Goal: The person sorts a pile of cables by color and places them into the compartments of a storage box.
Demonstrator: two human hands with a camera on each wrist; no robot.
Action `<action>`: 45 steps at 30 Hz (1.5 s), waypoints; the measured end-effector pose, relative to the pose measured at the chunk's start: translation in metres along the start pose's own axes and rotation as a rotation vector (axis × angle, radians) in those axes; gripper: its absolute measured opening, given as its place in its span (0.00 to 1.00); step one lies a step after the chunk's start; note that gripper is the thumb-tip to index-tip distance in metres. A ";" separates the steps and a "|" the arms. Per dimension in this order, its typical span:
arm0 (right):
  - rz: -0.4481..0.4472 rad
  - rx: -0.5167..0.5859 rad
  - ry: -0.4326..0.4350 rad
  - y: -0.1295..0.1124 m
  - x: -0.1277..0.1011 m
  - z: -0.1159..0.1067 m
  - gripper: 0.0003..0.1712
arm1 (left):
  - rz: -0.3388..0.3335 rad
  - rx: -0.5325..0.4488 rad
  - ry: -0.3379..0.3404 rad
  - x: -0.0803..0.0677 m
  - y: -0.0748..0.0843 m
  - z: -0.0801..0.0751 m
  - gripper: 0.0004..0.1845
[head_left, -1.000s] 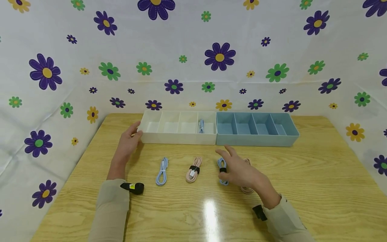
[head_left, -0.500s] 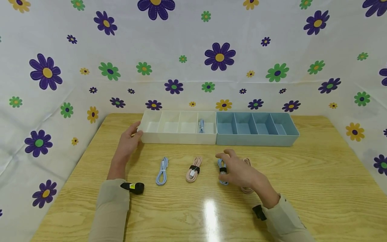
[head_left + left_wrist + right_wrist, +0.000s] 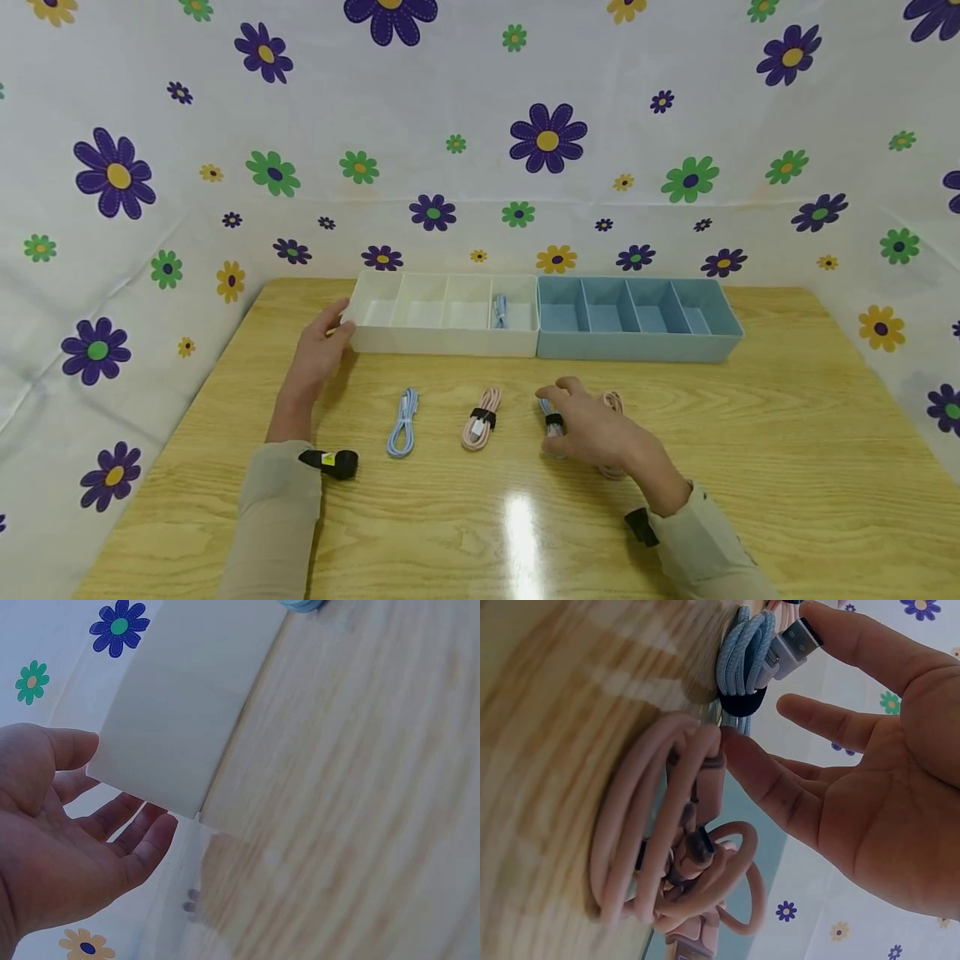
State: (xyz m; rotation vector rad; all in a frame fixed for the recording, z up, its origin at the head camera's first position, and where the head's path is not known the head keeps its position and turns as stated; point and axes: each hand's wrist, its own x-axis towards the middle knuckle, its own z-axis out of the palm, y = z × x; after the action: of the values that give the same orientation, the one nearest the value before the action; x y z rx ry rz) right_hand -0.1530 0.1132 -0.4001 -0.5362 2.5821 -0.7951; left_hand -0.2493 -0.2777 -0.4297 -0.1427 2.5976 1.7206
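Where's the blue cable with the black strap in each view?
Head: blue cable at centre, mostly under the right hand.
Left wrist: not in it.
Right wrist: top centre, thumb on its plug.
Shared landmark: the loose pink cable beside it, lower left in the right wrist view.

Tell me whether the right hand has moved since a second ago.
Yes. The right hand has dropped lower onto the blue cable, judged against the blue tray.

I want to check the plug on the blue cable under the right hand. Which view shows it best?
The right wrist view: the blue cable fills the frame, plug visible by the right hand. In the head view the hand mostly hides it. The left wrist view misses it.
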 end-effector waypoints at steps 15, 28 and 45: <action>0.004 -0.011 -0.011 0.004 0.001 0.001 0.36 | -0.007 -0.003 -0.008 0.001 0.000 -0.001 0.30; -0.010 -0.038 -0.027 0.005 0.001 0.001 0.32 | -0.019 -0.013 -0.017 0.003 0.001 -0.002 0.30; -0.029 -0.049 -0.044 0.006 0.002 0.001 0.29 | 0.003 0.002 -0.017 0.001 -0.002 -0.002 0.30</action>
State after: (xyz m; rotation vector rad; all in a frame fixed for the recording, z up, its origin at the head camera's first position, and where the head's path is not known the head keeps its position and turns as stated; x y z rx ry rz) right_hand -0.1554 0.1169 -0.4051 -0.6007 2.5641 -0.7227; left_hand -0.2499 -0.2805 -0.4303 -0.1238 2.5883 1.7129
